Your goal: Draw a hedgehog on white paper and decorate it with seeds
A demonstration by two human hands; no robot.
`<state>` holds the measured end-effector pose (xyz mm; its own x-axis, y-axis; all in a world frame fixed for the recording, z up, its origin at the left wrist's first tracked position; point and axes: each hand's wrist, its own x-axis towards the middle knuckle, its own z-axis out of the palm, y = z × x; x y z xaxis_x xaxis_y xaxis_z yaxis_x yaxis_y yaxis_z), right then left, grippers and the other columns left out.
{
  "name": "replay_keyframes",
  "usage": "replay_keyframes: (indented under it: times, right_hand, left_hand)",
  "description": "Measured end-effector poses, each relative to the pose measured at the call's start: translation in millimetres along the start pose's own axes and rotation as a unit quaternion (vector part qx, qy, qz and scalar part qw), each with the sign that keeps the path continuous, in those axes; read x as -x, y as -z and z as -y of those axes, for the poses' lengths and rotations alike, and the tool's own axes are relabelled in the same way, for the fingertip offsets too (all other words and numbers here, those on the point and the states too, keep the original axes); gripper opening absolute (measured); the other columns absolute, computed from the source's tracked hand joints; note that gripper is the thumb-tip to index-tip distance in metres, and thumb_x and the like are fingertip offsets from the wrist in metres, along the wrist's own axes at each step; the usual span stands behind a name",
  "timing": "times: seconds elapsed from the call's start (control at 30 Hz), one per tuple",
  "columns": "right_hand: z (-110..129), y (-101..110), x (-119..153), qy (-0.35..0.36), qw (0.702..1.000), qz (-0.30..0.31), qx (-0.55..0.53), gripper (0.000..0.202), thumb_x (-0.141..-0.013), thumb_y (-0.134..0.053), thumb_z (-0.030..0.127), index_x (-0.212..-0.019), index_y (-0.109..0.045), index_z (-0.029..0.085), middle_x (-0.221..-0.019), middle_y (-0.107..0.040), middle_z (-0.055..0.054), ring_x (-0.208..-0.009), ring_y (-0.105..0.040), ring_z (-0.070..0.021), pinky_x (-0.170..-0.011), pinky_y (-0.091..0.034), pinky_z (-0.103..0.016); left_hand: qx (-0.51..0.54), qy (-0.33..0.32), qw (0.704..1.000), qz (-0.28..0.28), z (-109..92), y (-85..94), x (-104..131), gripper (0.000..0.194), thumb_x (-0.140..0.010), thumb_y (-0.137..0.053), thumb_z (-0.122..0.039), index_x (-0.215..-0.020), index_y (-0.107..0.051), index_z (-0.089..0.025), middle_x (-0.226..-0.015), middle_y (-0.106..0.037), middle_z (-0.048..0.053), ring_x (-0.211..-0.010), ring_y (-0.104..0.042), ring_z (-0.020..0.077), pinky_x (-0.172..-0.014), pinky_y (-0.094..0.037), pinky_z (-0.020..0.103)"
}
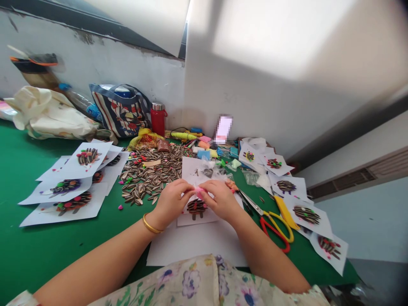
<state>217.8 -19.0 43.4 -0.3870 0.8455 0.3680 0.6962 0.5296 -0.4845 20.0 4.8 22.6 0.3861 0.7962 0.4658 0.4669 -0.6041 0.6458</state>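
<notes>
My left hand (174, 196) and my right hand (220, 198) meet in front of me, fingertips pinched on a small lump of pink modelling clay (200, 192). A gold bangle (150, 224) circles my left wrist. Beneath the hands lies a white card (204, 217) bearing a seed-covered figure (196, 207) with short legs, partly hidden by my fingers. Blank white paper (197, 244) is under that card. Just right of my right hand are scissors (276, 227) with red and yellow handles.
Striped sunflower seeds (156, 170) are heaped ahead to the left. Finished-looking cards lie in a left stack (68, 187) and along the right edge (307, 214). A yellow cutter (285, 212), clay packs (204, 154), a red bottle (157, 120), a bag (121, 111) and a phone (223, 128) stand around.
</notes>
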Motion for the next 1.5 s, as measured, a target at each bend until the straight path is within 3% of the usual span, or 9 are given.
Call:
replay_keyframes:
  times: [0.3,0.43,0.57,0.8,0.9,1.0,1.13,1.27,1.5]
  right_hand:
    - [-1.4,4.3,-0.5,-0.03,0.999,-0.002,-0.013,0.023,-0.098,-0.048,0.032,-0.105,-0.068,0.022,-0.1,-0.071,-0.005,-0.094,-0.063,-0.0193,-0.088,-0.045,-0.033]
    - [-1.0,3.1,0.1,-0.032,0.999,0.001,-0.027,0.025,-0.098,-0.048,0.035,-0.105,-0.068,0.022,-0.099,-0.071,-0.005,-0.093,-0.063,-0.0191,-0.086,-0.046,-0.033]
    - [1.3,1.7,-0.7,-0.034,0.999,0.005,-0.034,0.026,-0.098,-0.048,0.037,-0.102,-0.068,0.021,-0.096,-0.071,-0.005,-0.091,-0.063,-0.0184,-0.084,-0.046,-0.032]
    - [-18.3,-1.1,-1.0,-0.072,0.996,-0.043,0.032,0.023,-0.095,-0.054,0.033,-0.108,-0.068,0.021,-0.103,-0.071,-0.007,-0.097,-0.062,-0.0213,-0.087,-0.045,-0.034]
    - [-33.4,-4.7,-1.4,-0.097,0.99,-0.051,0.091,0.026,-0.091,-0.059,0.034,-0.112,-0.066,0.019,-0.109,-0.07,-0.009,-0.102,-0.061,-0.0245,-0.089,-0.044,-0.037]
    - [-44.0,-10.4,-3.2,-0.117,0.978,-0.039,0.17,0.029,-0.089,-0.063,0.033,-0.115,-0.065,0.019,-0.112,-0.069,-0.011,-0.104,-0.059,-0.0281,-0.089,-0.042,-0.041]
    - [-48.5,-15.7,-4.8,-0.117,0.964,-0.048,0.232,0.031,-0.089,-0.062,0.033,-0.118,-0.064,0.022,-0.127,-0.063,-0.012,-0.116,-0.051,-0.0312,-0.092,-0.039,-0.047]
    - [-41.5,-9.2,-3.4,-0.109,0.966,-0.089,0.215,0.036,-0.09,-0.059,0.035,-0.124,-0.062,0.022,-0.134,-0.057,-0.013,-0.122,-0.046,-0.0327,-0.096,-0.039,-0.05]
    - [-2.8,-0.4,5.2,0.026,0.993,-0.115,-0.003,0.03,-0.095,-0.049,0.024,-0.121,-0.064,0.026,-0.11,-0.066,-0.008,-0.106,-0.058,-0.0223,-0.093,-0.047,-0.04]
  left_hand:
    - [0.024,0.027,0.999,-0.019,0.1,2.1,-0.1,0.017,-0.092,-0.057,-0.03,-0.083,-0.066,-0.02,-0.083,-0.062,0.003,-0.08,-0.057,0.0175,-0.075,-0.046,0.031]
    - [0.049,0.016,0.999,-0.01,-0.6,2.1,-0.8,0.017,-0.091,-0.059,-0.033,-0.093,-0.071,-0.022,-0.087,-0.065,0.004,-0.082,-0.06,0.0174,-0.077,-0.048,0.03]
    - [0.028,0.004,1.0,0.0,-0.7,0.9,-0.3,0.016,-0.091,-0.058,-0.029,-0.088,-0.071,-0.021,-0.084,-0.065,0.004,-0.08,-0.06,0.0172,-0.077,-0.047,0.03]
    - [0.08,0.074,0.992,-0.062,2.2,1.9,-2.7,0.018,-0.091,-0.057,-0.031,-0.086,-0.07,-0.02,-0.086,-0.066,0.005,-0.086,-0.059,0.0192,-0.082,-0.046,0.034]
    - [0.201,0.175,0.962,-0.056,3.7,-0.2,-5.0,0.024,-0.087,-0.062,-0.039,-0.095,-0.074,-0.02,-0.094,-0.07,0.006,-0.087,-0.061,0.0201,-0.083,-0.049,0.035]
    - [0.355,0.273,0.893,-0.04,5.1,-5.7,-5.7,0.034,-0.08,-0.069,-0.043,-0.103,-0.074,-0.018,-0.098,-0.072,0.008,-0.088,-0.063,0.0198,-0.084,-0.05,0.036]
    - [0.456,0.309,0.833,-0.044,5.3,-9.7,-6.1,0.035,-0.07,-0.079,-0.041,-0.094,-0.075,-0.016,-0.086,-0.071,0.007,-0.079,-0.063,0.0168,-0.079,-0.052,0.033]
    - [0.481,0.307,0.82,-0.037,0.8,-5.5,-7.8,0.029,-0.067,-0.081,-0.041,-0.079,-0.07,-0.017,-0.074,-0.064,0.002,-0.067,-0.057,0.0122,-0.066,-0.049,0.026]
    - [0.503,0.294,0.813,0.009,-7.1,-2.8,-6.1,0.026,-0.071,-0.079,-0.038,-0.077,-0.066,-0.017,-0.072,-0.059,-0.001,-0.067,-0.054,0.0107,-0.065,-0.045,0.024]
